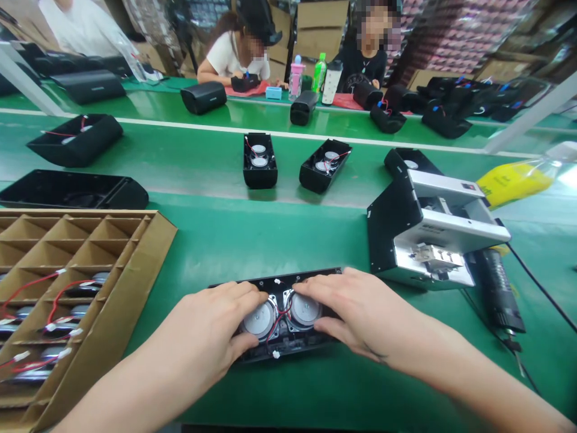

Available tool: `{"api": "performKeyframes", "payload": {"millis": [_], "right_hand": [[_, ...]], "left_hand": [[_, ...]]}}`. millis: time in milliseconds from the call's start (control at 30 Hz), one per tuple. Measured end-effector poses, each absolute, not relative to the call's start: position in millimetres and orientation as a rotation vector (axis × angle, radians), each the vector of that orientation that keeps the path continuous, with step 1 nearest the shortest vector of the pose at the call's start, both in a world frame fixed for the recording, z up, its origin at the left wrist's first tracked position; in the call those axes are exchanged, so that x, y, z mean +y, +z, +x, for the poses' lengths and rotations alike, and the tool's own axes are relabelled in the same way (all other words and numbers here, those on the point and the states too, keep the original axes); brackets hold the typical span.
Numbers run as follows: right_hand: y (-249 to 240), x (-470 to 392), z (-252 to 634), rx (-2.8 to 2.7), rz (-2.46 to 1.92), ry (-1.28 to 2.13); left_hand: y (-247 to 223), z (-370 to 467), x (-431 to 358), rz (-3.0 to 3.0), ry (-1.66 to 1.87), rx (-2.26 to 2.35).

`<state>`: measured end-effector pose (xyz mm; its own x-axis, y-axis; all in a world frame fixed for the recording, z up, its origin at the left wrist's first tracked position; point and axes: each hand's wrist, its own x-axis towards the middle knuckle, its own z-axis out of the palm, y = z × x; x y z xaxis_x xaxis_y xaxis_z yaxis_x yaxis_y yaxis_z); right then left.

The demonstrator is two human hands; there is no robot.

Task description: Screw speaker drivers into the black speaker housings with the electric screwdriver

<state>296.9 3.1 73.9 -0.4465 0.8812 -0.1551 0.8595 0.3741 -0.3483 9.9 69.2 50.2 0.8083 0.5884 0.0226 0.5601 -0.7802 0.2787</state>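
Black housing [288,346] lies under your left hand [216,334] and right hand [360,313], both spread flat, steadying two seated silver drivers [260,319]; red wires [276,322] look loose, unconnected.

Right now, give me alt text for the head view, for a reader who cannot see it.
Two bare hands, left hand and right hand, press on an open black speaker case holding two round silver speakers with red wires, on a green table. A divided cardboard box lies at left, a metal machine at right; more cases and seated people lie beyond.
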Motion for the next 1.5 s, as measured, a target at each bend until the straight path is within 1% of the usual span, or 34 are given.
{"api": "performKeyframes", "payload": {"millis": [333,567,900,1500], "right_hand": [[59.1,1.5,310.9,-2.511,-1.494,0.532],[61.0,5.2,313.4,-2.510,-1.464,0.515],[56.6,3.2,314.0,-2.518,-1.446,0.507],[57.3,-2.4,312.5,-2.533,-1.485,0.447]], "left_hand": [[41.5,1.0,74.6,2.769,0.363,0.776],[40.6,0.8,76.4,2.714,0.377,0.768],[34.7,0.8,73.2,2.755,0.522,0.755],[30.2,0.8,69.8,2.773,0.563,0.768]]}}
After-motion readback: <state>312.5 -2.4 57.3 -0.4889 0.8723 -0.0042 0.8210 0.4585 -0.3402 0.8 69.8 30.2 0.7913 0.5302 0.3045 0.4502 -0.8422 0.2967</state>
